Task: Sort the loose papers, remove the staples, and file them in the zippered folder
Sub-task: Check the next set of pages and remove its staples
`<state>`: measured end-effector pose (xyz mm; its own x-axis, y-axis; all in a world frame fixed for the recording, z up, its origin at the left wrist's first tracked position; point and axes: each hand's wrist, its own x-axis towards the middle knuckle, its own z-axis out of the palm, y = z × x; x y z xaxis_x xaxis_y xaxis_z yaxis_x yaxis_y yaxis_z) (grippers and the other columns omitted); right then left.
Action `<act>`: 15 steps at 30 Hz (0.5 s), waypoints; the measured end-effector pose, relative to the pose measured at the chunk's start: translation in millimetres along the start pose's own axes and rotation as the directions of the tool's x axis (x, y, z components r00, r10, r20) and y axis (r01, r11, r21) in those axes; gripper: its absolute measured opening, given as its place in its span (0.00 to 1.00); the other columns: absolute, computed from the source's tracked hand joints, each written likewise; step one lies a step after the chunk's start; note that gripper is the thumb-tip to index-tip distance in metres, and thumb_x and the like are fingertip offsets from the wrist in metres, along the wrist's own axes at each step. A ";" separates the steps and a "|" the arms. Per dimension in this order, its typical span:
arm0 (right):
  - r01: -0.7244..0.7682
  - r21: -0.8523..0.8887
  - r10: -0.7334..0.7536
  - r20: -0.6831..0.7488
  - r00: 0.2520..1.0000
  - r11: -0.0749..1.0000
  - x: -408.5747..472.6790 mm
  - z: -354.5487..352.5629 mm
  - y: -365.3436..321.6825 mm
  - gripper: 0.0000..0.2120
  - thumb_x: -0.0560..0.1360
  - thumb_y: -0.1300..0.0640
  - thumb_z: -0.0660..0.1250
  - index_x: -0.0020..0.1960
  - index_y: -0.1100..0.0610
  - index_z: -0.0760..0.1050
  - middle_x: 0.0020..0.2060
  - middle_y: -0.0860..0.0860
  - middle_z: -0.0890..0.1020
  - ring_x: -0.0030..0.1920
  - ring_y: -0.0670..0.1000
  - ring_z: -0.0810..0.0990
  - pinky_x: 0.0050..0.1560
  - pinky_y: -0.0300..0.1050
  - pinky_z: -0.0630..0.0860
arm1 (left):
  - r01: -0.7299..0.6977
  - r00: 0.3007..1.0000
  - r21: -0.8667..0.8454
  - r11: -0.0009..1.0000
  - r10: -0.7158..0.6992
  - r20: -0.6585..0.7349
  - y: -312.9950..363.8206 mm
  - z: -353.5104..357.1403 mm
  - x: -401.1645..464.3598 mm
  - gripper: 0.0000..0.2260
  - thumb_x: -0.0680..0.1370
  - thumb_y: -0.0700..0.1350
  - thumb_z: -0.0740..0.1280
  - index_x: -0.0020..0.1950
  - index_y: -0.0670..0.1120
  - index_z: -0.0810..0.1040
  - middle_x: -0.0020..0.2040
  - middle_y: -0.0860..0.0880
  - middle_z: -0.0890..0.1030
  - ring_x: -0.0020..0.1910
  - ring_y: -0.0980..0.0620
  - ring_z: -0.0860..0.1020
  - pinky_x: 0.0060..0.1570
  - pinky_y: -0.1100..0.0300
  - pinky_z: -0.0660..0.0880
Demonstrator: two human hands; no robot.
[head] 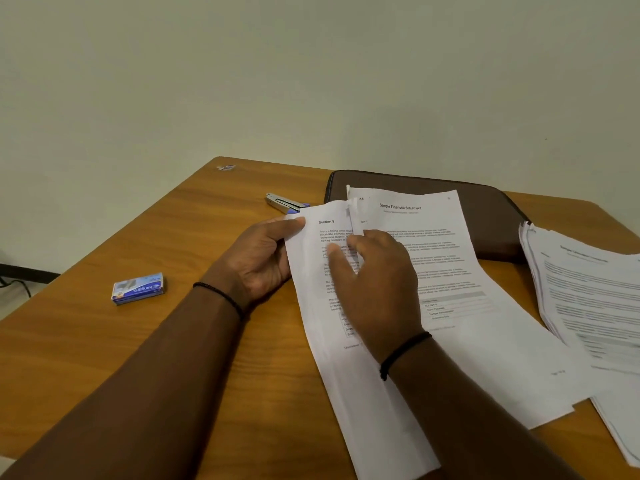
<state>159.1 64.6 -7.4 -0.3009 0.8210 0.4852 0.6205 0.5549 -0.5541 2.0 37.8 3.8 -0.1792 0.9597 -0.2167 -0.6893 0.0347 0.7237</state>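
A set of printed white sheets headed "Sample Financial Statement" lies in the middle of the wooden table, partly over the brown zippered folder. Its left pages, headed "Section 5", are folded over to the left. My left hand grips the left edge of these folded pages, thumb on top. My right hand rests on the sheets with its fingers spread and fairly straight, fingertips on the folded page. The brown folder lies shut at the back.
A stapler lies behind the papers, left of the folder. A blue box of staples sits at the left. A second pile of printed papers spreads at the right edge. A small scrap lies near the far corner.
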 end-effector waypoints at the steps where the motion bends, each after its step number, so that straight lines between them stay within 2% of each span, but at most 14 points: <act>1: -0.004 -0.028 0.005 0.025 1.000 1.000 -0.2 -1.1 -1.7 0.27 0.77 0.37 0.64 0.65 0.56 0.77 0.60 0.50 0.79 0.60 0.51 0.75 0.59 0.43 0.72 | 0.009 1.000 -0.013 1.000 -0.008 0.013 0.0 0.4 -0.8 0.10 0.83 0.37 0.59 0.63 0.39 0.74 0.57 0.36 0.83 0.56 0.38 0.83 0.50 0.45 0.82; 3: -0.006 -0.097 0.012 0.060 0.998 0.995 0.1 -2.2 -5.3 0.34 0.71 0.28 0.62 0.65 0.53 0.74 0.58 0.49 0.77 0.59 0.49 0.73 0.56 0.40 0.71 | 0.025 0.999 -0.021 0.999 -0.024 0.043 -0.4 1.5 -2.5 0.10 0.83 0.38 0.59 0.63 0.40 0.75 0.57 0.36 0.83 0.55 0.37 0.83 0.47 0.45 0.83; 6: -0.010 -0.135 0.020 0.068 0.997 0.991 0.9 0.2 -6.9 0.37 0.68 0.24 0.61 0.63 0.52 0.72 0.55 0.49 0.76 0.56 0.50 0.74 0.55 0.42 0.76 | 0.024 0.997 0.008 1.000 -0.025 0.068 -0.7 3.2 -3.8 0.11 0.83 0.37 0.58 0.63 0.40 0.75 0.57 0.37 0.83 0.52 0.39 0.84 0.46 0.47 0.84; 8: -0.032 -0.084 0.037 0.056 0.998 0.996 0.5 1.8 -5.8 0.36 0.69 0.24 0.59 0.61 0.52 0.73 0.53 0.49 0.76 0.55 0.50 0.75 0.54 0.45 0.79 | 0.006 0.998 0.045 0.999 -0.009 0.065 -0.8 4.0 -4.5 0.11 0.82 0.36 0.58 0.62 0.40 0.76 0.56 0.36 0.83 0.52 0.39 0.84 0.48 0.47 0.83; 12: -0.079 0.003 0.079 0.045 0.996 0.997 0.2 1.6 -3.5 0.28 0.74 0.31 0.60 0.61 0.51 0.75 0.54 0.48 0.78 0.53 0.49 0.77 0.52 0.40 0.78 | -0.034 0.998 0.115 0.993 0.028 0.052 -2.2 4.6 -5.2 0.10 0.82 0.35 0.60 0.61 0.41 0.76 0.55 0.37 0.84 0.52 0.39 0.84 0.51 0.45 0.82; 15: -0.087 0.035 0.086 0.028 0.996 0.996 0.2 0.9 -3.3 0.24 0.76 0.34 0.61 0.59 0.52 0.77 0.53 0.48 0.80 0.52 0.49 0.78 0.52 0.42 0.79 | -0.063 0.997 0.135 0.989 0.058 0.040 -2.8 7.0 -4.7 0.09 0.82 0.35 0.59 0.58 0.41 0.77 0.51 0.39 0.85 0.49 0.42 0.85 0.49 0.47 0.82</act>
<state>156.3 63.0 -6.0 -0.2669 0.8691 0.4165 0.6188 0.4859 -0.6172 9.7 35.1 7.4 -0.1907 0.9705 -0.1475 -0.5757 0.0111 0.8176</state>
